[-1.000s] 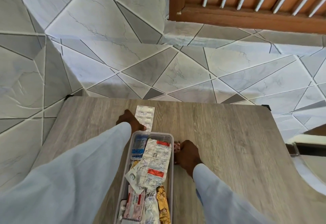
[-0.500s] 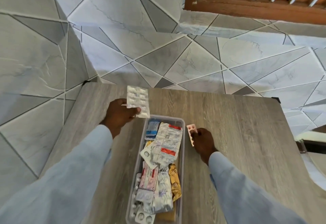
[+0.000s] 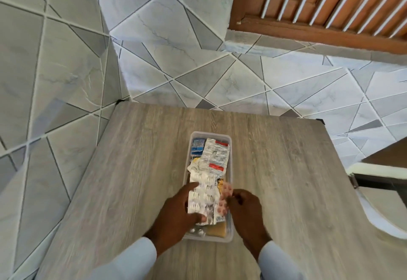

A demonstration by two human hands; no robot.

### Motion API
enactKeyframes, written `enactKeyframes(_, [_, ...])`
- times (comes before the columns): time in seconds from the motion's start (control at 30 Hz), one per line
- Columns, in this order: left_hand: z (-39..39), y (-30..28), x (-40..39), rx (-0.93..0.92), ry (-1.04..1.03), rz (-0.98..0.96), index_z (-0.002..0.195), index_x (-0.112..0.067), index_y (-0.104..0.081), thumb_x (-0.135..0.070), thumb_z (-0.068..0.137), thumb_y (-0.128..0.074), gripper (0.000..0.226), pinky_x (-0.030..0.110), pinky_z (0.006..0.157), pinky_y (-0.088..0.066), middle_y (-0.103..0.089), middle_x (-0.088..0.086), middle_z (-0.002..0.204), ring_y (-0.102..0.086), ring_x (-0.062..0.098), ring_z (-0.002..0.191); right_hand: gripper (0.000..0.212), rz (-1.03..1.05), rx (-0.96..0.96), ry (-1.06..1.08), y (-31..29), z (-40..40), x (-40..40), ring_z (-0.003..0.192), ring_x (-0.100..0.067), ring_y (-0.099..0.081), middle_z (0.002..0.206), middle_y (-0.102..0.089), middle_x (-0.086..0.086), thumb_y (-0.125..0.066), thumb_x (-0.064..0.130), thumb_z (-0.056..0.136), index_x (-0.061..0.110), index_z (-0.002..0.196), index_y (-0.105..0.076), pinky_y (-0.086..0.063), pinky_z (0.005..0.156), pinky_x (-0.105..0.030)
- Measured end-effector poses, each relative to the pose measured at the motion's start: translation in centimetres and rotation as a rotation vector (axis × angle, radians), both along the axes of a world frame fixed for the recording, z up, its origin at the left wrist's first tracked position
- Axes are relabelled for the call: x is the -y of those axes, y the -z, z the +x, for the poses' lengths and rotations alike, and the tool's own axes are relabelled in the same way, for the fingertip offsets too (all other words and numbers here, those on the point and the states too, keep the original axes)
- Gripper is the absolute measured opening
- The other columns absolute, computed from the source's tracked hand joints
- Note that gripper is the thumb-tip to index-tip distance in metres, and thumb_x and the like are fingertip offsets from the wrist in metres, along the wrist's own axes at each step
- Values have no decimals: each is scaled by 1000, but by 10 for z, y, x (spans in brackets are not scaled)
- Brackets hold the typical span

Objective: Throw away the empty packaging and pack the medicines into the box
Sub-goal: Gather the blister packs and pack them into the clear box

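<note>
1. Head view: our left hand [image 3: 176, 210] holds a white blister strip [image 3: 203, 198] over the clear plastic box [image 3: 230, 191] on the table [image 3: 286, 180]; our right hand [image 3: 244, 206] pinches a pink blister pack [image 3: 224, 200] beside it.
2. We should lay both flat on the medicines inside, then release.

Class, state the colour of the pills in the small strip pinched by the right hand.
Pinkish-red pills, head view.

I have one view only, from the head-worn wide-angle camera, looking steeply down and forward over the grey wood-grain table [image 3: 141, 169] toward the grey geometric-tiled wall [image 3: 167, 44]; both my forearms enter from the bottom edge, close beneath the lens
</note>
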State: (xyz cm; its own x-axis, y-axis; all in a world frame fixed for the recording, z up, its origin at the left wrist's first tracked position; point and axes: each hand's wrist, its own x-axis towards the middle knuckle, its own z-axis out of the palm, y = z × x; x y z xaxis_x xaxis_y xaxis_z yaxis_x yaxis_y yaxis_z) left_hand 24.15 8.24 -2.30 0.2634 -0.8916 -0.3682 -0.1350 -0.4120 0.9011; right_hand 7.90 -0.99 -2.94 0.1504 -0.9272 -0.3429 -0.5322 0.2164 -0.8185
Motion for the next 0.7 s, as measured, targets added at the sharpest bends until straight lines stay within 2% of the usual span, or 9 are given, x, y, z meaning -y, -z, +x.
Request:
enactKeyframes(0.07, [1,3,-5,197,114,28,138,-43,-35,-26,74,-78,79,28,96,-50,-57,-8,134,-59,4,113,12,-17,-84,-42,7,-5,-9,69,-17,-70,71,-73,0,-63,15,86,15,77,-71,-59,69,-42])
enactKeyframes(0.17, [-2,1,-11,576,200,87,144,-43,-27,-50,79,-67,76,24,91,-44,-48,-8,132,-52,12,116,13,-49,-75,-134,1,-8,-10,69,4,-67,78,-70,11,-68,20,86,17,97,-71,-55,61,-16])
enactKeyframes(0.23, [-6,3,-13,676,163,125,142,-43,-31,-58,77,-64,74,26,86,-46,-44,-6,126,-51,13,112,25,-56,-87,-195,-6,-8,-9,76,1,-68,84,-69,9,-69,26,85,19,109,-65,-51,63,-13])
enactKeyframes(0.3, [-11,5,-15,678,102,141,137,-42,-37,-61,72,-65,73,28,85,-47,-42,-7,119,-48,13,109,38,-81,-141,-242,-8,-10,-4,89,-15,-69,94,-71,0,-69,32,84,26,120,-58,-54,76,-28])
enactKeyframes(0.37, [-17,7,-17,685,77,146,134,-42,-41,-59,73,-66,68,30,92,-45,-40,-7,123,-45,15,112,44,-66,-148,-244,-5,-12,4,88,-18,-68,94,-71,-4,-68,32,85,22,126,-55,-55,80,-32])
enactKeyframes(0.47, [-27,10,-19,687,-16,139,132,-43,-43,-56,81,-60,55,34,100,-40,-37,-6,135,-42,18,118,32,37,-27,-168,-7,-19,11,73,-7,-62,80,-65,2,-63,22,90,19,121,-56,-46,59,-19])
enactKeyframes(0.53, [-32,13,-18,657,-50,143,132,-43,-42,-54,83,-58,53,36,103,-39,-33,-6,140,-40,19,123,24,115,10,-137,-1,-20,15,75,-11,-63,88,-66,-1,-62,20,90,18,113,-55,-46,55,-20])
enactKeyframes(0.63, [-44,13,-15,589,-113,148,129,-43,-41,-47,82,-63,53,39,103,-41,-32,-6,140,-42,18,123,25,189,20,-128,14,-21,23,88,-24,-67,106,-67,-8,-62,21,84,21,110,-60,-58,71,-36])
enactKeyframes(0.7, [-45,11,-13,570,-160,164,127,-43,-41,-48,79,-64,54,39,99,-44,-32,-6,137,-45,19,119,25,237,42,-138,24,-20,28,89,-25,-68,106,-68,-9,-60,24,81,23,106,-60,-60,75,-40])
